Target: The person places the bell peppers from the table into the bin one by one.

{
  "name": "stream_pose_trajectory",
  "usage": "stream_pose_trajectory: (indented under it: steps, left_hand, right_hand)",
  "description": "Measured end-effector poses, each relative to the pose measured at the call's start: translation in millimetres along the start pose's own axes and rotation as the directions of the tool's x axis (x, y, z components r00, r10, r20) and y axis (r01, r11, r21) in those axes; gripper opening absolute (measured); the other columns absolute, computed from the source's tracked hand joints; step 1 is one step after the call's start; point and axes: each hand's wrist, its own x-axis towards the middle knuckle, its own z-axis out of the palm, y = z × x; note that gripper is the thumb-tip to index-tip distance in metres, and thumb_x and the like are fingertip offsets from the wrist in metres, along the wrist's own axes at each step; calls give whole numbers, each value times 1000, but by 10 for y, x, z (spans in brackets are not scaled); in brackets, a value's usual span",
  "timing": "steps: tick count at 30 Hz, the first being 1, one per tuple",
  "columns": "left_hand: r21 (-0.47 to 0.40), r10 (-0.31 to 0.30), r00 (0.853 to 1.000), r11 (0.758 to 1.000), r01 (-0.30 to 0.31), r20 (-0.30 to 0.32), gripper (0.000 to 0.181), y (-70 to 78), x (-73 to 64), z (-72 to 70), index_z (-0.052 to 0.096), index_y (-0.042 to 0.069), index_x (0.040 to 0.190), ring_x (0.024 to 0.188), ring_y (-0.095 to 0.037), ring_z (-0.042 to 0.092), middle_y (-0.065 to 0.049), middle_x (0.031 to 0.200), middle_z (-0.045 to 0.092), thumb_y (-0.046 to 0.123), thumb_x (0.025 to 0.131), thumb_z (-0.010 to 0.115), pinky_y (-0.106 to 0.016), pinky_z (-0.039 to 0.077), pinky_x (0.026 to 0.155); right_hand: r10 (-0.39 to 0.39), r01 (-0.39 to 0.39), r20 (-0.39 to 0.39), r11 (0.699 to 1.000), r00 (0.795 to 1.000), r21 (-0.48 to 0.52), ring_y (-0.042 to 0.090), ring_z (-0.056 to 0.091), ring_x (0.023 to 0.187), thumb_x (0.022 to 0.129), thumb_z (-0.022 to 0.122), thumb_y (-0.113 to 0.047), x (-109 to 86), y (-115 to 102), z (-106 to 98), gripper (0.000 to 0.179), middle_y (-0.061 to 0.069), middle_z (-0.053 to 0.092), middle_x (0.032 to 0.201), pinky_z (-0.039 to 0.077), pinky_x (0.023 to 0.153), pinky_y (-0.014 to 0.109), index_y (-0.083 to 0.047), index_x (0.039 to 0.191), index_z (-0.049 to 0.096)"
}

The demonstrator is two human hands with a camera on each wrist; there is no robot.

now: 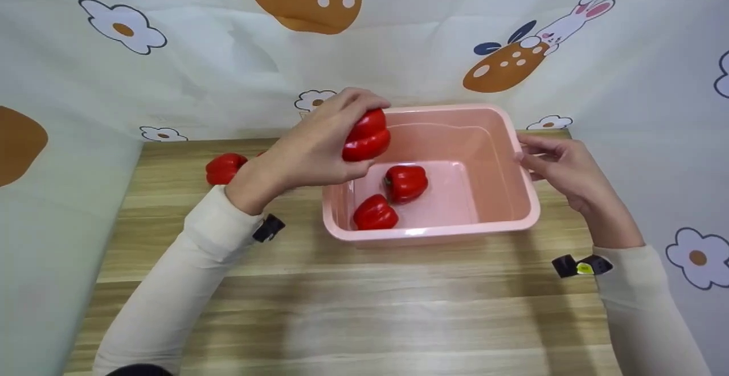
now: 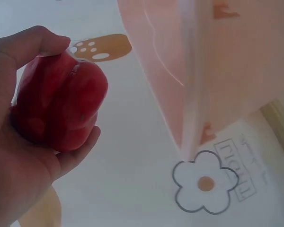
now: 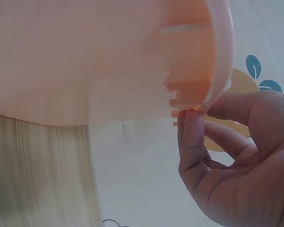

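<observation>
On the desk [image 1: 398, 307], the outer pepper [image 1: 221, 168] sits at the tub's [image 1: 433, 230] nine o'clock, partly hidden by the left wrist; two peppers [image 1: 407, 185] lie inside, toward eight. The left hand's [image 1: 319, 142] fingers clasp a raised pepper [image 1: 367, 137] at ten; the right hand's [image 1: 564, 171] pinch the three o'clock rim.

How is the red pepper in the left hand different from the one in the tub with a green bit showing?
The held pepper is up in the left hand, while the tub pepper lies on the bottom of the pink tub. The tub pepper shows a green stem; the held pepper shows none. The hand partly covers the held pepper, but not the tub pepper. Both are red and shiny.
</observation>
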Motion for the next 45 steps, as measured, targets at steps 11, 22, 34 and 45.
stream_pose_trajectory:
  steps: [11, 22, 34, 45]
  left_hand:
    - [103, 2, 991, 995, -16, 133, 74, 121, 130, -13, 46, 22, 145, 124, -16, 51, 0, 140, 51, 25, 79, 80, -38, 57, 97]
    - [96, -35, 986, 995, 19, 166, 77, 113, 94, -31, 44, 25, 148, 124, -17, 51, 0, 141, 51, 30, 80, 81, -38, 58, 94]
    - [-24, 24, 1000, 999, -25, -7, 65, 43, 52, -20, 47, 28, 146, 127, -11, 52, 5, 142, 51, 46, 89, 72, -37, 53, 105]
    - [1, 43, 998, 999, -43, -35, 51, -8, -27, -118, 58, 25, 138, 126, -12, 53, 2, 137, 57, 43, 92, 70, -39, 51, 108]
  right_hand:
    - [6, -6, -7, 1000, 1000, -2, 3, 72, 82, 96, 69, -26, -5, -13, 29, 47, -9, 69, 99, 62, 71, 24, -11, 139, 61]
    - [-14, 14, 13, 1000, 1000, 4, 1, 72, 83, 96, 68, -23, -2, -22, 13, 49, -10, 69, 101, 61, 70, 22, -7, 141, 58]
    - [13, -13, -1, 1000, 1000, -3, 3, 72, 84, 97, 68, -24, -25, -20, 20, 47, -10, 69, 102, 62, 72, 24, -10, 141, 59]
    - [13, -13, -8, 1000, 1000, -11, 3, 72, 86, 96, 68, -27, -21, 1, 19, 48, -9, 69, 103, 62, 72, 24, -11, 141, 59]
